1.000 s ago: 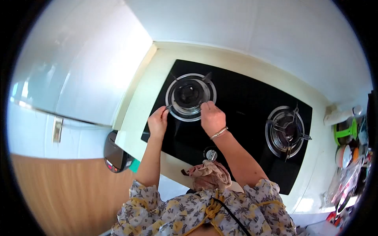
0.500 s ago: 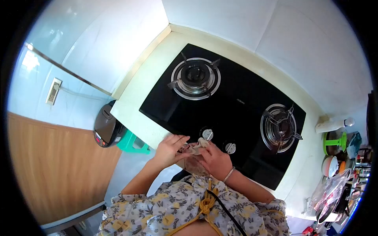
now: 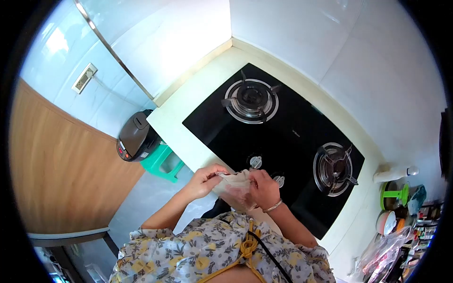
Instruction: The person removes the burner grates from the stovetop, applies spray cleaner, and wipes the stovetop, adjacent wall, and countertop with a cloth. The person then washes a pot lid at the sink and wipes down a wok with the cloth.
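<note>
A crumpled, pinkish-beige cloth (image 3: pixel 236 191) hangs between my two hands at the front edge of the black gas stove (image 3: pixel 236 137). My left hand (image 3: pixel 204 181) pinches the cloth's upper left corner. The upper right part is gripped by my right hand (image 3: pixel 264 188), which wears a bracelet at the wrist. Just beyond the cloth are two stove knobs, one (image 3: pixel 255 162) upright in view and the other (image 3: pixel 279 181) partly behind my right hand. The left burner (image 3: pixel 251 96) and the right burner (image 3: pixel 333 169) both carry metal pot supports.
A dark rice cooker (image 3: pixel 138 137) sits on a green stool (image 3: pixel 163 162) left of the pale counter (image 3: pixel 188 96). On the right are a white bottle (image 3: pixel 392 174), a green-framed item (image 3: pixel 395 194), a bowl (image 3: pixel 387 222) and plastic bags (image 3: pixel 382 254). Walls stand behind the stove.
Both hands have come back from the left burner to the front edge and taken hold of the cloth, which is now lifted and spread between them. The view has turned.
</note>
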A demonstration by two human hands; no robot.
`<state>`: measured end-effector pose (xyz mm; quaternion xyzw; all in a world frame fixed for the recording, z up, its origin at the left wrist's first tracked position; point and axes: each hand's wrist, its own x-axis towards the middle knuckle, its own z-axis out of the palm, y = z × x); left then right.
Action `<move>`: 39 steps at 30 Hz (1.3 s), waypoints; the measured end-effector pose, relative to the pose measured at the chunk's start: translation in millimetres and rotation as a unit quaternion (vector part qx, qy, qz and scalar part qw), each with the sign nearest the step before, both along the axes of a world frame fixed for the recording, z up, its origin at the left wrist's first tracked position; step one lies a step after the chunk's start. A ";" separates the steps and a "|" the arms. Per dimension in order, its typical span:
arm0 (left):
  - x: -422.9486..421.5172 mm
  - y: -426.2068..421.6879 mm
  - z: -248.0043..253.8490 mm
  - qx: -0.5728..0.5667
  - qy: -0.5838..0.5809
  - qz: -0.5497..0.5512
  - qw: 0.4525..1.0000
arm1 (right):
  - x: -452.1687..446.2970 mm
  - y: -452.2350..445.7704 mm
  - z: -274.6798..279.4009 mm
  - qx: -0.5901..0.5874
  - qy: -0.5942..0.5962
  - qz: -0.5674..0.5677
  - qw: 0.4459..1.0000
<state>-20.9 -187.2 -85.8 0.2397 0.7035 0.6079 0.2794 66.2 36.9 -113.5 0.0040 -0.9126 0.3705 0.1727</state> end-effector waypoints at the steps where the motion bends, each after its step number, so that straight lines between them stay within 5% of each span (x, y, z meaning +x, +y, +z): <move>1: -1.6 0.6 15.0 0.019 -0.043 0.010 0.999 | -3.3 0.4 15.4 -0.063 0.020 -0.001 0.998; 6: -42.1 -2.9 62.6 0.018 0.160 0.149 0.976 | -57.1 10.5 97.4 -0.033 0.092 0.046 0.994; 10: -83.7 11.2 53.3 -0.162 0.519 0.325 0.774 | -121.0 -2.2 69.4 0.033 0.126 -0.048 0.990; 12: -91.1 22.2 14.2 -0.156 0.494 0.205 0.831 | -141.2 -0.1 17.1 0.125 0.028 0.022 0.992; 14: -102.7 42.9 -20.9 -0.154 0.506 0.122 0.840 | -161.9 -8.9 -4.5 0.134 0.078 0.038 0.987; 17: -117.5 58.6 -69.9 -0.189 0.440 0.108 0.872 | -196.7 -7.2 -60.3 0.132 0.022 0.029 0.991; 20: -111.4 43.5 -75.9 -0.290 0.460 0.072 0.836 | -196.6 -21.4 -40.2 0.174 -0.074 0.042 0.981; 22: -99.2 23.2 -59.0 -0.324 0.439 0.080 0.834 | -193.7 -39.5 -55.1 0.124 -0.004 0.108 0.986; 29: -128.4 -35.1 -60.1 -0.424 0.458 0.146 0.768 | -239.4 -106.9 -51.8 0.055 -0.034 0.212 0.975; 32: -184.6 -34.2 -71.4 -0.458 0.447 0.168 0.750 | -299.5 -119.9 -46.6 0.132 0.002 0.181 0.975; 36: -282.0 -25.8 -75.3 -0.422 0.410 0.134 0.798 | -390.6 -111.4 -41.7 0.288 -0.137 0.144 0.937; 39: -348.5 -4.2 -96.3 -0.385 0.429 0.133 0.806 | -441.1 -96.2 -38.7 0.275 -0.206 0.065 0.937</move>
